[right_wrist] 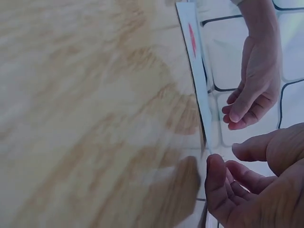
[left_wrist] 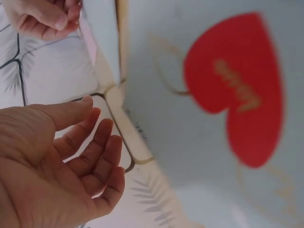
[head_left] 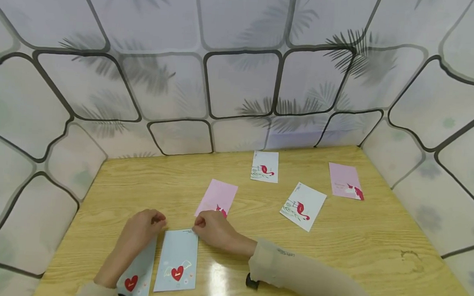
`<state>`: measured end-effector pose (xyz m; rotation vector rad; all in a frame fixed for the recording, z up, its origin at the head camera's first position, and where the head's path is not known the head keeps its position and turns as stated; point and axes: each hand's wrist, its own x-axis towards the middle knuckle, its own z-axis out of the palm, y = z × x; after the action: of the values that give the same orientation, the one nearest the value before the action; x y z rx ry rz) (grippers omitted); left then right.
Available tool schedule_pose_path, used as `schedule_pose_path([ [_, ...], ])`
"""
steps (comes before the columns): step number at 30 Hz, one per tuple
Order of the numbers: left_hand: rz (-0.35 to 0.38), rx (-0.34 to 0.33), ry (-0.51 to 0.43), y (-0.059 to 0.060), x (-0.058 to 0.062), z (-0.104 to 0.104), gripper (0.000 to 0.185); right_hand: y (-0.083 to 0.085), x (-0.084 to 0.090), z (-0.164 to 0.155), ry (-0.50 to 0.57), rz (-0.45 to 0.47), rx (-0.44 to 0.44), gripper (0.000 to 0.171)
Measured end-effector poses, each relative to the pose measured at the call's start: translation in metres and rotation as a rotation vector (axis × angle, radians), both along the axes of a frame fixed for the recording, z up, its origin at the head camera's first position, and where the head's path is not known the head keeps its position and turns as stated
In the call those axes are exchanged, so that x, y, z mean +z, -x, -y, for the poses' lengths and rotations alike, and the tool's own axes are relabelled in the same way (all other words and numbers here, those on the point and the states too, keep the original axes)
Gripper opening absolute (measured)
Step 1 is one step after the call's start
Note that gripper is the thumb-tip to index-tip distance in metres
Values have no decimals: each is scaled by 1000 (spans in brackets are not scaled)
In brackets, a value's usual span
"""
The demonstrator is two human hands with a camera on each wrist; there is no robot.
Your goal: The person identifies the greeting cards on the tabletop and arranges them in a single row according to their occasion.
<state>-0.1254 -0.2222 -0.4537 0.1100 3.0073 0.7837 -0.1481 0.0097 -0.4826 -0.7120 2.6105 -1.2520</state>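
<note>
Blue card stock was what both hands worked at. My right hand [head_left: 212, 229] sat with fingers loosely curled at the top right corner of the blue card [head_left: 176, 261], holding nothing that I could make out; the wrist view showed its fingers bent and apart from the card's edge. My left hand [head_left: 142, 228] lay at nine o'clock of that card, fingers relaxed and empty, its forearm over a second blue card [head_left: 135, 279].

To do this well, I judged, I should slide a fingertip under the corner and lift flat, not crease the paper.

That card lay near the front edge of the wooden table [head_left: 376, 244], pale blue, upright, with a red winged heart low on its face. At twelve o'clock lay a pink card [head_left: 218, 196], partly behind my right hand. Further out, toward one and two o'clock, lay two white flamingo cards [head_left: 303, 206] and another pink one [head_left: 345, 180].
</note>
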Motion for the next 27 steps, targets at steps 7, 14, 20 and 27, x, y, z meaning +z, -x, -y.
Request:
schedule_pose_path([
  [7, -119, -18, -25, 1, 13, -2, 20, 4, 18, -20, 11, -48, -38, 9],
  [14, -219, -68, -86, 10, 25, -11, 21, 15, 36, -45, 43, -44, -93, 21],
  [20, -245, -95, -113, 24, 34, -23, 23, 24, 43, -61, 39, -38, -168, 28],
  [27, -223, -140, -145, 43, 42, -41, 28, 32, 48, -80, 38, -52, -258, 33],
])
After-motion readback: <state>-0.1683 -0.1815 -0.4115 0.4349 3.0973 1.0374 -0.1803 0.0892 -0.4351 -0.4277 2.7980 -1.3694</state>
